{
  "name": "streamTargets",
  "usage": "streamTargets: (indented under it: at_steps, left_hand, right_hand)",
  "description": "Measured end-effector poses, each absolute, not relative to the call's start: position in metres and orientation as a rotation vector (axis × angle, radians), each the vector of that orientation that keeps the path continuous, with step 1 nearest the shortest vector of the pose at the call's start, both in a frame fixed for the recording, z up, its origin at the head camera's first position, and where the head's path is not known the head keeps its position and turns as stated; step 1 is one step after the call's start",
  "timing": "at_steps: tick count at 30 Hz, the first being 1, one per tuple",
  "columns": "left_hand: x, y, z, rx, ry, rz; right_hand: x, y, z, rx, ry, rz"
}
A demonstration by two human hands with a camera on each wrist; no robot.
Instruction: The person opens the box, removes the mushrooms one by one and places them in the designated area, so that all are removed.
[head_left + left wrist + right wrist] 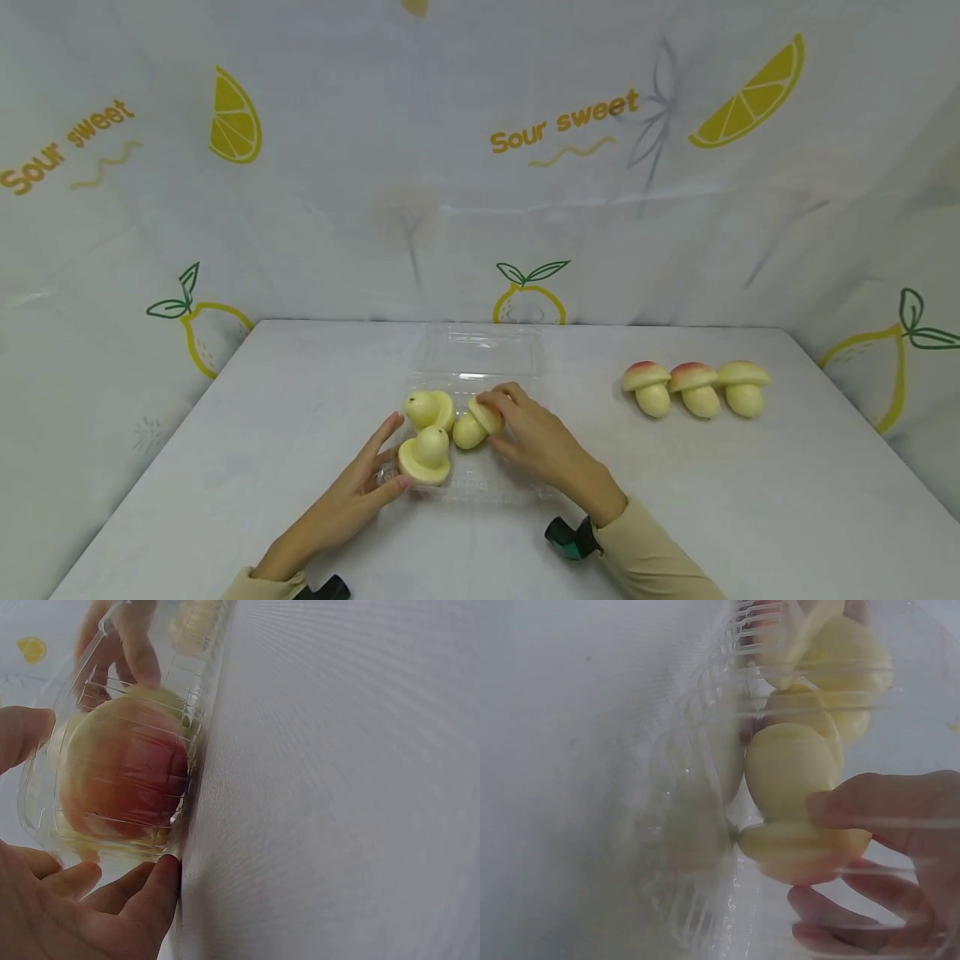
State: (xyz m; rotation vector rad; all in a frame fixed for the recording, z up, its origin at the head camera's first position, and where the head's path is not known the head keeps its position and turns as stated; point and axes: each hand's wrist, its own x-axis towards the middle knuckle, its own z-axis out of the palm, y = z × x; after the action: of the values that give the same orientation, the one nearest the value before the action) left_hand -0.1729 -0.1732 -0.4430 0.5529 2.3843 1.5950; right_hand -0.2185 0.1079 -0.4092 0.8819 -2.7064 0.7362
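A clear plastic clamshell box [491, 487] lies on the table with its lid [477, 350] folded back. Two pale yellow toy mushrooms, one farther back [423, 408] and one nearer [425, 457], sit in its left part, stems up. My right hand [536, 433] pinches a third toy mushroom [470, 431] by its cap, inside the box beside the other two; in the right wrist view, the cap of this mushroom [802, 851] has a pinkish tint. My left hand [352, 492] holds the box's near left corner between thumb and fingers. Through the box wall in the left wrist view shows a reddish cap [127, 769].
Three more toy mushrooms stand side by side on the right of the white table [712, 500]: a red-capped one [648, 387], another red-capped one [696, 389] and a yellowish one [744, 389]. A lemon-print cloth [450, 208] hangs behind the table.
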Motion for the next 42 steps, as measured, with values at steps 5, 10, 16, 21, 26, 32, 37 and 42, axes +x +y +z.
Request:
streamTargets:
  at_steps: [5, 10, 16, 21, 26, 32, 37, 42]
  left_hand:
    - [-0.173, -0.173, -0.443, 0.552, 2.383, 1.602]
    - [-0.173, -0.173, -0.444, 0.567, 2.388, 1.605]
    - [-0.173, -0.173, -0.444, 0.564, 2.380, 1.609]
    - [-0.173, -0.173, -0.443, 0.572, 2.376, 1.609]
    - [-0.172, -0.174, -0.443, 0.582, 2.368, 1.615]
    - [-0.172, -0.173, -0.442, 0.562, 2.385, 1.601]
    - [-0.172, -0.173, -0.442, 0.564, 2.388, 1.599]
    - [-0.173, -0.173, -0.443, 0.568, 2.376, 1.610]
  right_hand:
    - [-0.218, 0.111, -0.407, 0.921, -2.724, 0.758]
    - [-0.218, 0.116, -0.404, 0.987, -2.751, 0.775]
    - [-0.217, 0.120, -0.402, 1.031, -2.787, 0.829]
    - [-0.216, 0.121, -0.401, 1.058, -2.804, 0.865]
    - [-0.212, 0.121, -0.397, 1.074, -2.841, 0.898]
    - [-0.210, 0.119, -0.398, 1.062, -2.860, 0.937]
    - [-0.208, 0.116, -0.400, 1.069, -2.846, 0.938]
    - [-0.207, 0.112, -0.402, 1.064, -2.906, 0.938]
